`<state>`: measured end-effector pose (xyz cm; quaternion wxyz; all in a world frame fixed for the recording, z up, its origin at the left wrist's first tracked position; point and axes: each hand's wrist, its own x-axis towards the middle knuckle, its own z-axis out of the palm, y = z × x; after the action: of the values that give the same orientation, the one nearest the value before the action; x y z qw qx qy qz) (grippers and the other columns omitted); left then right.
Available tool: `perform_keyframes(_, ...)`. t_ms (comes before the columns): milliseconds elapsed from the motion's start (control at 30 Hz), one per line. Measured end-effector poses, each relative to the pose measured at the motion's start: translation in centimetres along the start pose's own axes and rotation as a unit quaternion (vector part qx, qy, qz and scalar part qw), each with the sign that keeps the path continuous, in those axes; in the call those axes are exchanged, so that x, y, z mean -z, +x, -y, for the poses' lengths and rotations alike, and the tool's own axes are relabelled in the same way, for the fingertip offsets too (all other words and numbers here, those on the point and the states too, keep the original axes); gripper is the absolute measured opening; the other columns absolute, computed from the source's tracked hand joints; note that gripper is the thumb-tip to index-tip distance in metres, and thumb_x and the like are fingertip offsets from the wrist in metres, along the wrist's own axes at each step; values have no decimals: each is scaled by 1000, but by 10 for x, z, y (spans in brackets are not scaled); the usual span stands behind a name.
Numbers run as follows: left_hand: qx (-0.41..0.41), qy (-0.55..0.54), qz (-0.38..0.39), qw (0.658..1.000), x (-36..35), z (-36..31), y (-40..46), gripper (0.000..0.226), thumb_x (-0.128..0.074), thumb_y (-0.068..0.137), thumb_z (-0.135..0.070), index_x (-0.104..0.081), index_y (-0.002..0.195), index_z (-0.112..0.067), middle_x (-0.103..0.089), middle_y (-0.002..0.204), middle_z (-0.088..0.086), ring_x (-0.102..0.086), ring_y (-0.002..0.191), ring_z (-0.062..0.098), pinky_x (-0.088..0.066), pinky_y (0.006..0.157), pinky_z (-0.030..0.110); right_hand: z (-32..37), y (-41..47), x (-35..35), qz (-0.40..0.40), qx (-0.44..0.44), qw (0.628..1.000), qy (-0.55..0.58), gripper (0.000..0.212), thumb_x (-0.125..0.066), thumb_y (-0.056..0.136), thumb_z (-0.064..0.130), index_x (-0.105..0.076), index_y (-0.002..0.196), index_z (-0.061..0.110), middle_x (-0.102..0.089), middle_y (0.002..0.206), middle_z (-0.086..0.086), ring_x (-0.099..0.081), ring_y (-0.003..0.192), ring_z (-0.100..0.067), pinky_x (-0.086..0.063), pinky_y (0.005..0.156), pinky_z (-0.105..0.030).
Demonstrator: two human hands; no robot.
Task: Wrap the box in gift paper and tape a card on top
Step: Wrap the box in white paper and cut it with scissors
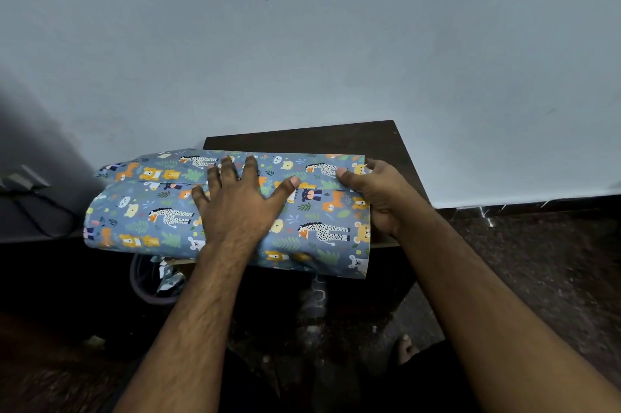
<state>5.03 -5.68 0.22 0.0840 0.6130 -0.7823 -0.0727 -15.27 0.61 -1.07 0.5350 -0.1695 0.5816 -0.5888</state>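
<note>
Blue gift paper [158,211] printed with cartoon animals is folded over the box, which is hidden beneath it. The two paper edges meet in a seam running across the top. My left hand [235,201] lies flat on the paper with fingers spread, pressing across the seam. My right hand [373,190] grips the right end of the wrapped bundle, thumb on top near the seam and fingers round the end. No card or tape is in view.
The bundle rests on a small dark wooden table [336,137] against a pale wall [302,43]. The paper overhangs the table's left and front edges. A round bin [148,281] with paper scraps sits below at left. A cable [43,207] lies at far left.
</note>
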Motion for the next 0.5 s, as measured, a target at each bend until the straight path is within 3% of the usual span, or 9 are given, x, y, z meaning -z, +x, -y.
perform_keyframes(133, 2, 2, 0, 1000, 0, -1, -1, 106, -16, 77, -94, -24, 160, -29, -12, 170, 11, -1, 157, 30, -5, 122, 62, 1, 2, 2, -10, 19, 999, -29, 36, -73, 91, 7, -50, 118, 14, -67, 116, -15, -74, 92, -35, -61, 76, -58)
perform_keyframes(500, 9, 5, -24, 1000, -2, -2, 0, 102, -16, 82, -90, -20, 161, -25, -10, 169, 13, -2, 157, 33, -7, 122, 62, 6, 10, -4, -13, 35, 997, -64, 56, -64, 98, 5, -40, 144, 24, -57, 131, -13, -71, 96, -30, -62, 59, -41)
